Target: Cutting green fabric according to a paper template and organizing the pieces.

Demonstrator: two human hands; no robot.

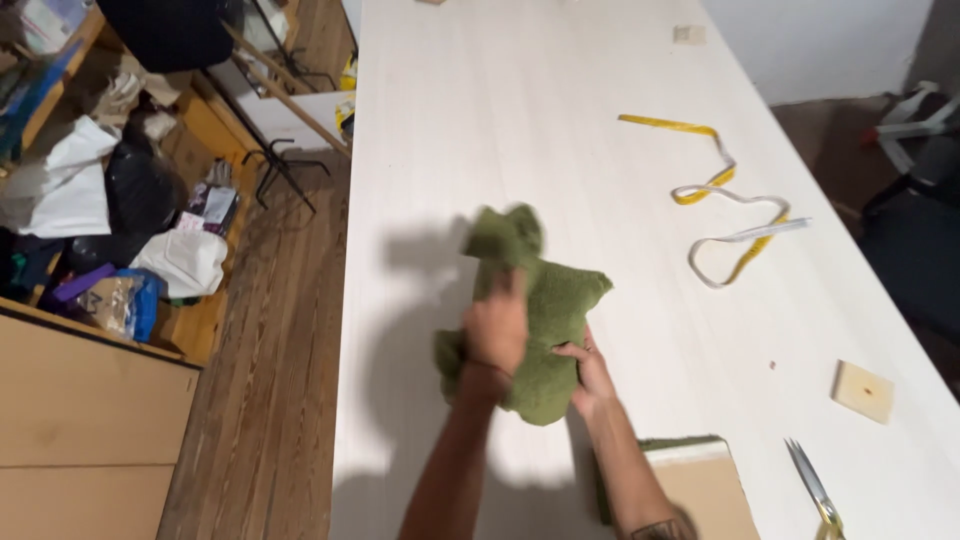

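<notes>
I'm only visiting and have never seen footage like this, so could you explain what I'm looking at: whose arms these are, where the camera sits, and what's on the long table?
There is no machine here. A person wears a camera on the head, so this single picture looks down along their own two bare arms. Both hands grip a piece of green fuzzy fabric above a long pale table: the left hand on top, blurred by motion, and the right hand at the cloth's lower edge. To the right lie a yellow and white measuring tape, a small pale wooden block and scissors. A tan board sits near the front edge. Left of the table, on the wooden floor, shelves hold bags.
</notes>
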